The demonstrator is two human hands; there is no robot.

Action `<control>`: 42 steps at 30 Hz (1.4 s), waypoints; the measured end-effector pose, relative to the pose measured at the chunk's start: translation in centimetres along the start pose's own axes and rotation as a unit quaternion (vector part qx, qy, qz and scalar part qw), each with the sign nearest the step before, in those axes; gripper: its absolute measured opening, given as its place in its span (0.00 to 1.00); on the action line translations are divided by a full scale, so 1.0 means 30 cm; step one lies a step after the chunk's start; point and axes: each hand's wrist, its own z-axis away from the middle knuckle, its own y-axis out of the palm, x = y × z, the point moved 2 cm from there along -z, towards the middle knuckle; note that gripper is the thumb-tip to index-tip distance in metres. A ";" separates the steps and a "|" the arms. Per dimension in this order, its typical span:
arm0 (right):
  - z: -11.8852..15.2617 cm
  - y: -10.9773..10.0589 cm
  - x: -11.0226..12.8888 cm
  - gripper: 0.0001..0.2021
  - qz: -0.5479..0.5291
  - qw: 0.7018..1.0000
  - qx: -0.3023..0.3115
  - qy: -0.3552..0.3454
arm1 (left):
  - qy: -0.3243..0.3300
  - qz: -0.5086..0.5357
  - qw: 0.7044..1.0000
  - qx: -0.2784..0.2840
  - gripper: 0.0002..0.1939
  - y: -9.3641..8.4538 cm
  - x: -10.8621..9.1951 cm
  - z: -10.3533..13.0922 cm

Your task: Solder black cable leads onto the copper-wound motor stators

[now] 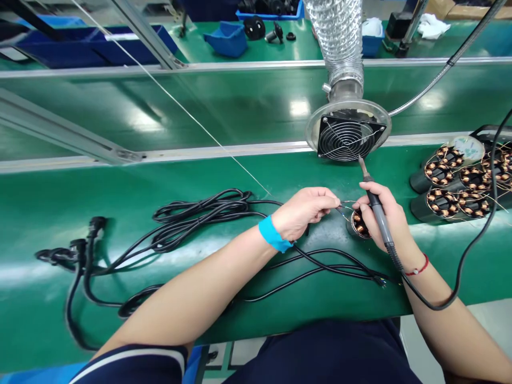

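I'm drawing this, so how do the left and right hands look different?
The left hand pinches thin wires; the right hand holds a soldering iron. The left hand has a blue wristband, the right hand a red bracelet. Neither hand wears a glove.

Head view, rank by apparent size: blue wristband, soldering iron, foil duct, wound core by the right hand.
1. Foil duct, though the frame cuts it off
2. Soldering iron, long but slim
Unranked: blue wristband and wound core; the core is partly hidden.
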 end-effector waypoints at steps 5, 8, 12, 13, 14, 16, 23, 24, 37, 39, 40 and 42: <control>0.020 0.006 -0.001 0.18 0.000 0.999 -0.032 0.016 | 0.005 -0.030 1.000 0.008 0.07 0.018 0.002 -0.012; 0.024 0.004 0.003 0.19 0.005 0.999 -0.040 0.000 | 0.003 -0.031 0.999 0.022 0.06 0.024 0.005 -0.018; 0.034 -0.008 0.009 0.19 0.021 0.998 -0.055 -0.024 | -0.021 -0.025 0.998 0.061 0.08 0.011 0.014 -0.013; 0.037 -0.010 0.010 0.19 0.024 0.998 -0.057 -0.027 | -0.023 -0.024 0.997 0.064 0.08 0.006 0.015 -0.010; 0.040 -0.012 0.011 0.19 0.025 0.997 -0.059 -0.030 | -0.022 -0.021 0.998 0.063 0.07 0.001 0.016 -0.008; 0.044 -0.014 0.014 0.19 0.026 0.997 -0.061 -0.036 | -0.016 -0.011 0.998 0.057 0.06 -0.004 0.018 -0.006; 0.047 -0.019 0.048 0.20 0.048 0.994 -0.070 -0.075 | -0.027 0.004 0.999 0.035 0.07 0.003 0.023 -0.010; 0.047 -0.020 0.052 0.20 0.052 0.993 -0.073 -0.078 | -0.025 0.005 0.999 0.030 0.07 0.006 0.023 -0.011; 0.050 -0.021 0.057 0.20 0.069 0.991 -0.073 -0.094 | -0.048 -0.032 0.995 0.077 0.08 0.000 0.010 -0.011; 0.053 -0.024 0.052 0.21 0.068 0.991 -0.075 -0.090 | -0.041 -0.056 0.994 0.087 0.08 -0.017 0.008 -0.010; 0.054 -0.025 0.050 0.21 0.066 0.991 -0.075 -0.088 | -0.030 -0.072 0.994 0.082 0.08 -0.023 0.006 -0.010; 0.056 -0.027 0.048 0.22 0.061 0.991 -0.075 -0.087 | -0.002 -0.103 0.992 0.071 0.07 -0.026 0.001 -0.009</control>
